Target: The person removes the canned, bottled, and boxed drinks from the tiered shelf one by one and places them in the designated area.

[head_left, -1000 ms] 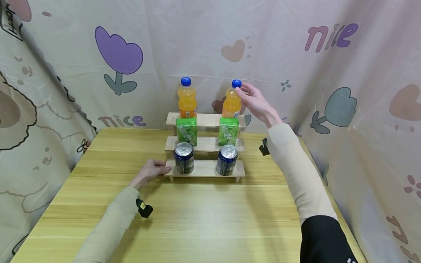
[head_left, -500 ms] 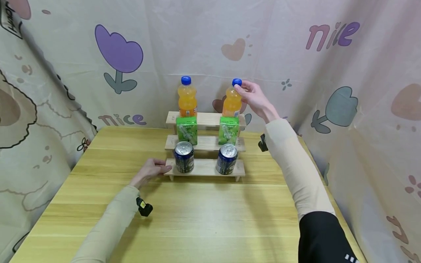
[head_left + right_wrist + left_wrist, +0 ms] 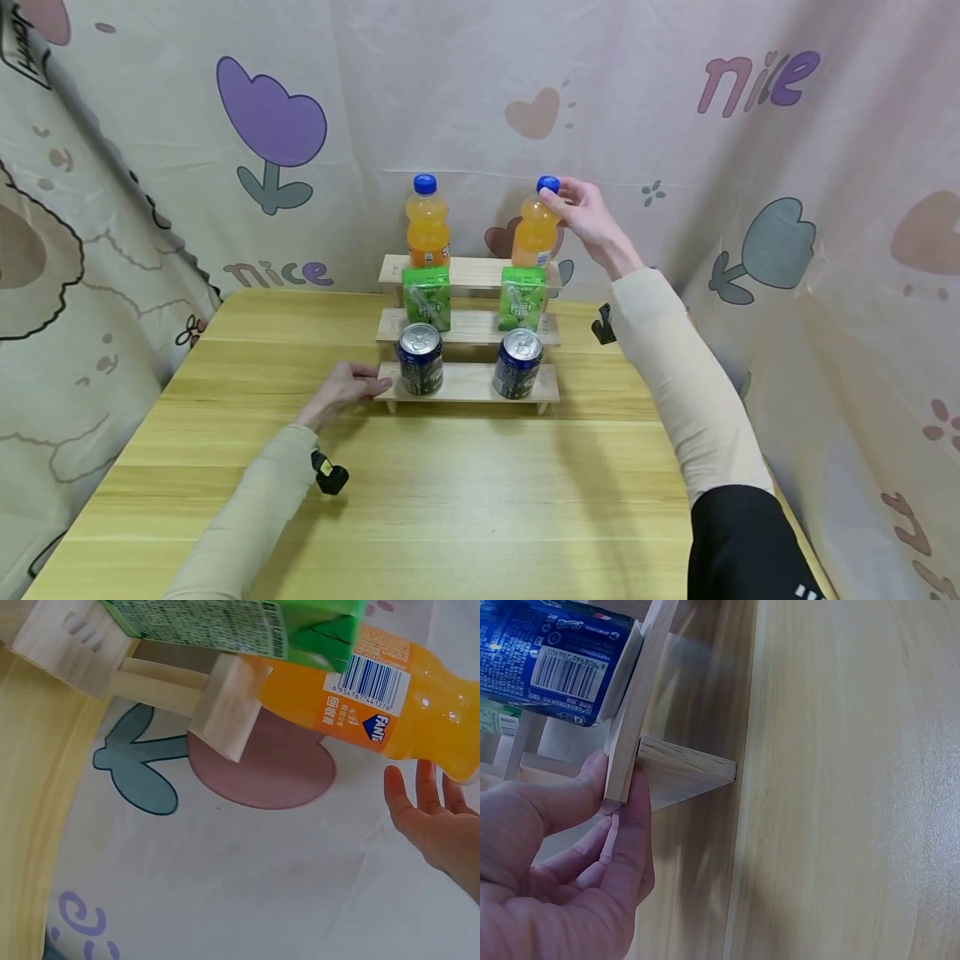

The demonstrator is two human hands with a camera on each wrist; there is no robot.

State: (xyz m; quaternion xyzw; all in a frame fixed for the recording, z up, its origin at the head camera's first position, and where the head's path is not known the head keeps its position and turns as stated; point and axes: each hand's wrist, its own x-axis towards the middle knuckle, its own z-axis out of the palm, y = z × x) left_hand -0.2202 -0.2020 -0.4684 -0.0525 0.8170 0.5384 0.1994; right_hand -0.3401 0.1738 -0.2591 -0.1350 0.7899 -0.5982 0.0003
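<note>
Since the last half second, the right-hand Fanta bottle [image 3: 536, 233] has shifted a little to the right and now leans, cap toward our right hand [image 3: 590, 221]. We pinch it at the neck with thumb and fingers. It sits at the top step's right end, its base hidden by the green drink carton [image 3: 522, 298], so we cannot tell whether it is lifted. We judge its placing as unsettled while it tilts. Our left hand [image 3: 345, 392] has stayed put, pinching the left front corner of the three-tier wooden stand's [image 3: 468, 383] lowest step, which likely steadies it.

For moving, the right edge of the top step is near and the patterned cloth [image 3: 450, 100] hangs behind; the carton bars the front. Open room lies between this bottle and the left bottle [image 3: 427, 229], and upward.
</note>
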